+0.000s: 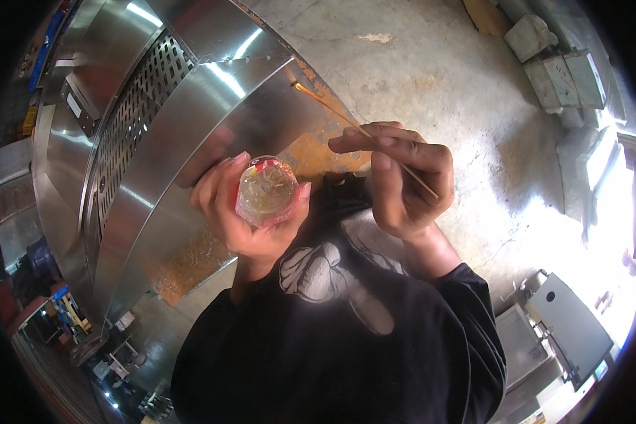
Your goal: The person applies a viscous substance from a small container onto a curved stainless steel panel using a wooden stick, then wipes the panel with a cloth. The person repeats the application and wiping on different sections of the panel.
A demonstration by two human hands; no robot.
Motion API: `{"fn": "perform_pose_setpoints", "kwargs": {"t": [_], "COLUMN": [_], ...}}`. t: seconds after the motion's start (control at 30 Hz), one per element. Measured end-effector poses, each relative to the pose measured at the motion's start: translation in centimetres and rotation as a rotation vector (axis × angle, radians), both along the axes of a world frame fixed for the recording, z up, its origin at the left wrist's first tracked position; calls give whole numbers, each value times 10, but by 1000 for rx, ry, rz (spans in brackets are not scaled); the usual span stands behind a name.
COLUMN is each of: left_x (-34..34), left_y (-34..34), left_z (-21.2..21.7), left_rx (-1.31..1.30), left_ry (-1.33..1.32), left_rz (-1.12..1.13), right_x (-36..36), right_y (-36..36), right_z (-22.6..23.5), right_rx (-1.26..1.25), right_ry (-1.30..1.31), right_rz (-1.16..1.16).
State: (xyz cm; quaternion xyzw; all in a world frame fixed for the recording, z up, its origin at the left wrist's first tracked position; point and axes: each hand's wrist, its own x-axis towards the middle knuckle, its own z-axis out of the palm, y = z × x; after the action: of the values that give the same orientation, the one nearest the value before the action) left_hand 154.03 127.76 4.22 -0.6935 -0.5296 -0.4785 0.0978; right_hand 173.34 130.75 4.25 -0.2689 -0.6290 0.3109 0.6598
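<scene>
My left hand (pixel 244 208) is wrapped round a small clear round container (pixel 267 189) with a red and white label showing at its rim. Its top faces up at me. Some pale thin shapes show through it, but I cannot make out what they are. To the right, my right hand (pixel 410 177) pinches a thin wooden stick (pixel 366 133) between thumb and fingers. The stick slants up and left, past the stainless steel edge, and its far tip looks amber and dark. Stick and container are apart.
A large stainless steel unit (pixel 191 127) with a perforated panel (pixel 138 116) fills the left. Rusty, stained patches (pixel 318 148) mark its near side. Concrete floor (pixel 431 63) lies beyond my hands. Pale blocks (pixel 565 78) stand at the far right, and a grey panel (pixel 569 321) at the lower right.
</scene>
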Motion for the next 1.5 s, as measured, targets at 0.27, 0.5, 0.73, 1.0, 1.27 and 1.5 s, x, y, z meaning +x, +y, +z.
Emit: {"fn": "perform_pose_setpoints", "kwargs": {"t": [0.27,0.5,0.73,1.0,1.27,1.5], "left_x": [-2,1,3,23,90,159], "left_y": [-8,-2,-2,-4,2,-8], "left_z": [9,2,5,9,27,43], "left_rx": [-114,-21,-23,-11,58,249], "left_ry": [45,-50,11,-58,-507,-465], "left_rz": [-51,-12,-5,50,319,731], "right_x": [1,4,29,64,54,-10], "right_y": [3,-1,17,99,210,267], "right_z": [0,3,16,92,187,199], "right_rx": [22,-49,-227,34,267,264], "right_ry": [-17,153,329,-28,-403,-473], "right_rz": [20,36,145,569,1184,1529]}}
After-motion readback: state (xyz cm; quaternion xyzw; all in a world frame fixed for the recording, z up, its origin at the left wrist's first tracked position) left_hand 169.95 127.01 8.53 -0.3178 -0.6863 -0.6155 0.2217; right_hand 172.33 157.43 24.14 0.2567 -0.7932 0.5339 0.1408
